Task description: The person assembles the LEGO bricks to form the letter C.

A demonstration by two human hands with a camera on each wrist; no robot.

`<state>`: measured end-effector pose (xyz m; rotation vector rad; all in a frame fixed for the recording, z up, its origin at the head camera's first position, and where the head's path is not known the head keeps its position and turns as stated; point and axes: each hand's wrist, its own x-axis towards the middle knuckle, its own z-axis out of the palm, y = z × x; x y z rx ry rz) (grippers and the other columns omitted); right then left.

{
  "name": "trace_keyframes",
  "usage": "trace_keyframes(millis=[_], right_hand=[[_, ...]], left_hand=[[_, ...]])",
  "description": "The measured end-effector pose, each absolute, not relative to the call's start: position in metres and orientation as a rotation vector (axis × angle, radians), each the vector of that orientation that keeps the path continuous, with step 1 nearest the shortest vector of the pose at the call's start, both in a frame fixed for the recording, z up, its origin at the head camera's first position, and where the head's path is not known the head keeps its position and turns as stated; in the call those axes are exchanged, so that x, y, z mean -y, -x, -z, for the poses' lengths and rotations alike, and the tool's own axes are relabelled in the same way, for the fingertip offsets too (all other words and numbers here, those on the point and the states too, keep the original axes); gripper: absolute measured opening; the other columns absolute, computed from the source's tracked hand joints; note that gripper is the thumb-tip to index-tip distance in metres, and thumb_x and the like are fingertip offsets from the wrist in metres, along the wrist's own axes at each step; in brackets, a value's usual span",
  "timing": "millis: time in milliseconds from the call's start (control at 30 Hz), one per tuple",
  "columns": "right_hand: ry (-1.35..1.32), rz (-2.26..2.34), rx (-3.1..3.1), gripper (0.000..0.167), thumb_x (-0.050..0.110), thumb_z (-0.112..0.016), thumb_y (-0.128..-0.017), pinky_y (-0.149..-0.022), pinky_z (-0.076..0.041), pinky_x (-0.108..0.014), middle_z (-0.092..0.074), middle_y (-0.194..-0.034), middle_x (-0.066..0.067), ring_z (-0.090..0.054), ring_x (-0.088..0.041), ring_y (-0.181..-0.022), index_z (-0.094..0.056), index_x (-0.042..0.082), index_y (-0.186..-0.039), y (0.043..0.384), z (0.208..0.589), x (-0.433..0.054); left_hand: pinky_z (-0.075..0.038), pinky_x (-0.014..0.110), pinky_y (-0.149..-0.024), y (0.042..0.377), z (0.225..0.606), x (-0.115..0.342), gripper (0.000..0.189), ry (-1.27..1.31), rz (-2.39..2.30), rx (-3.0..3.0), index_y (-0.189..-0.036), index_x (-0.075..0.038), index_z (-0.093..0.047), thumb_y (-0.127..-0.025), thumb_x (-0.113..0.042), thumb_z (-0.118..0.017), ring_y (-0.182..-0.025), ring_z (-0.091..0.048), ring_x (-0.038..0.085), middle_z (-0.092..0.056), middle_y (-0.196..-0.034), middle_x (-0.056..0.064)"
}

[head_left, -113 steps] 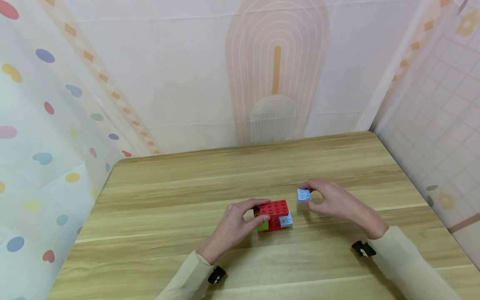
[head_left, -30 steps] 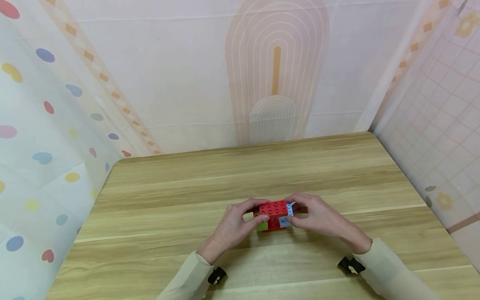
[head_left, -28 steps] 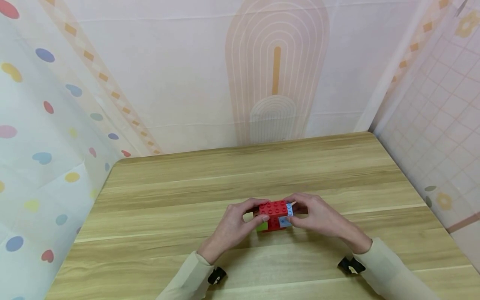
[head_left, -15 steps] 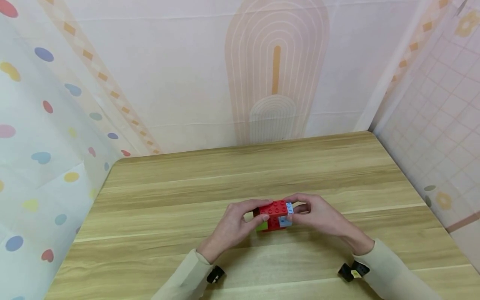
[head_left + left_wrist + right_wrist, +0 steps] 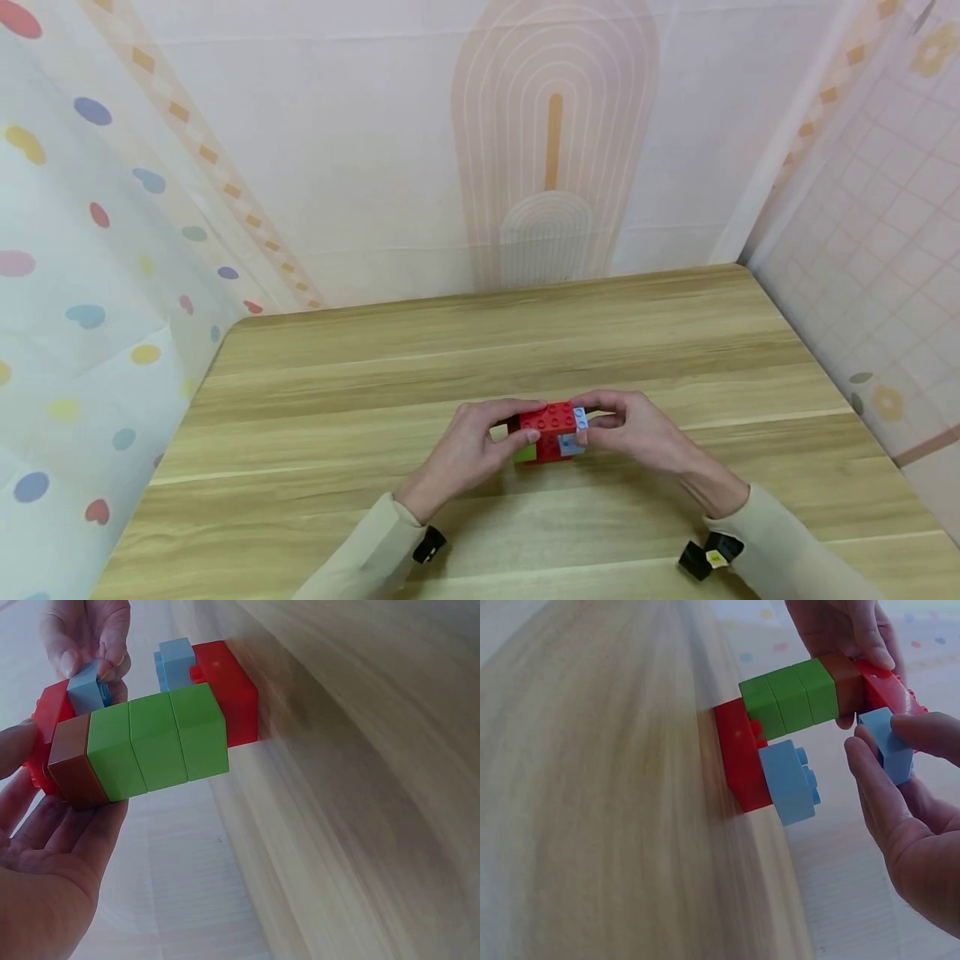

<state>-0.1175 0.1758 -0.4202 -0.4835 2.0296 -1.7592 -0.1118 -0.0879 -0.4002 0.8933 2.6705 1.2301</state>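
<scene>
A toy brick structure stands on the table: a red base brick (image 5: 741, 757), a column of several green bricks (image 5: 157, 741), a brown brick (image 5: 75, 756) and a red top brick (image 5: 551, 415) overhanging to the right. My left hand (image 5: 465, 450) grips the top red brick from the left, thumb in front. With thumb and fingers my right hand (image 5: 648, 433) pinches a small light blue brick (image 5: 581, 418) at the overhang's right end. Whether those two are joined cannot be told. Another light blue brick (image 5: 789, 784) sits on the base's right end, under the held one.
The wood-grain table (image 5: 360, 375) spreads around the structure. Behind it hangs a patterned cloth (image 5: 360, 150), with more cloth at both sides. Each cuff carries a small black device, such as the right one (image 5: 708, 557).
Since the oldest frame, my right hand has brought the light blue brick left, up against the top red brick's end. Lately its fingers have shifted slightly around it. The left hand stays nearly still.
</scene>
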Motion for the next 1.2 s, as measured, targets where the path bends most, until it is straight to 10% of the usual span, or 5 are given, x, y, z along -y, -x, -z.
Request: trace_keyframes(millis=[667,1200], right_hand=[[0.655,1.62,-2.245,0.045,0.007,-0.065,-0.093,-0.089,-0.055,-0.031,-0.063,-0.125,-0.012,-0.063,-0.026,-0.111,-0.054,0.001,-0.136,0.114,0.414,-0.178],[0.719,1.48,-2.485,0.035,0.016,-0.071,-0.093,-0.094,-0.052,-0.037,-0.064,-0.123,0.0,-0.063,-0.019,-0.109,-0.063,0.013,-0.126,0.108,0.412,-0.179]], left_hand=[[-0.053,0.035,-0.093,0.121,0.404,0.092,0.04,-1.053,-1.22,-2.632,-0.132,-0.018,-0.065,-0.094,-0.03,-0.07,-0.106,-0.062,0.006,-0.067,-0.124,-0.006],[-0.048,0.039,-0.101,0.112,0.414,0.098,0.062,-0.949,-1.256,-2.652,-0.145,-0.016,-0.051,-0.088,-0.021,-0.077,-0.123,-0.056,0.019,-0.057,-0.139,0.003]])
